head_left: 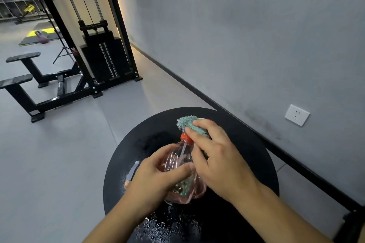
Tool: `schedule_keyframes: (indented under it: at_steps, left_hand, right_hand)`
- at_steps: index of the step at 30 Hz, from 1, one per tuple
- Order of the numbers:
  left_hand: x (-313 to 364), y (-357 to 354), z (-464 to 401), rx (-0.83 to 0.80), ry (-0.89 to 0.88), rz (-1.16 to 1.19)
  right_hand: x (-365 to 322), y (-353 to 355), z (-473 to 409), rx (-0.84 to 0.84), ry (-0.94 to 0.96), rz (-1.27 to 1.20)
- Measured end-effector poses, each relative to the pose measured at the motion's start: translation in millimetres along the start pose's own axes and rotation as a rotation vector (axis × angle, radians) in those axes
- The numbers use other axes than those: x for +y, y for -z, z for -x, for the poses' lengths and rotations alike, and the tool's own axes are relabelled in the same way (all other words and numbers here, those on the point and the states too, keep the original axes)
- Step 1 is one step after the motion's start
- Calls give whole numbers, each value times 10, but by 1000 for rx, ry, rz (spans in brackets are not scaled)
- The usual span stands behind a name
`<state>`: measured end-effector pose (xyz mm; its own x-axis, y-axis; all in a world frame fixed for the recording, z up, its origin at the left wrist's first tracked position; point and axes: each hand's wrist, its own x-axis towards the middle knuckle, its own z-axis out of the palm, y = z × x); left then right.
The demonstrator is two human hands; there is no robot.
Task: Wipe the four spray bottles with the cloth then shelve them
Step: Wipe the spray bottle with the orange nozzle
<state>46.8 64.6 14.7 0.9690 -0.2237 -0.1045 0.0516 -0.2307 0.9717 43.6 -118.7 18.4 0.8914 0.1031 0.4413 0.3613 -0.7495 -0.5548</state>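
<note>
A small grey thing point(132, 171) lies on the round black table point(246, 144), half hidden behind the left hand point(152, 181); it is hard to tell what it is. That hand grips 1 see-through pink bottle point(178, 160) with an orange collar, held over the table. The right hand point(215, 161) grips a bumpy green cloth point(190, 124), pressing it on the bottle's top and hiding the sprayer.

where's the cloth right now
In the head view the teal cloth is under the right hand, pressed at the pink spray bottle near its red collar, above the round black table.
</note>
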Motion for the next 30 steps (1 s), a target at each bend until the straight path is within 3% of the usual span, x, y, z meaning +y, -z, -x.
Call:
schedule_keyframes:
  at_steps: [3,9,16,21,27,30]
  left_hand:
    - [-11,51,-1,-6,25,8]
    - [-18,59,0,-14,18,-48]
    - [-15,1,20,-34,-27,-91]
    - [-10,38,0,-43,3,-48]
    - [-7,6,19,-37,12,-25]
    - [9,35,15,-36,11,-21]
  right_hand:
    - [13,73,-20,-83,-40,-43]
    - [40,54,-32,-50,-48,-60]
    - [93,59,-10,15,174,42]
    - [214,142,-72,235,18,107]
    - [65,-5,5,109,104,146]
    - [182,99,-67,202,-13,145]
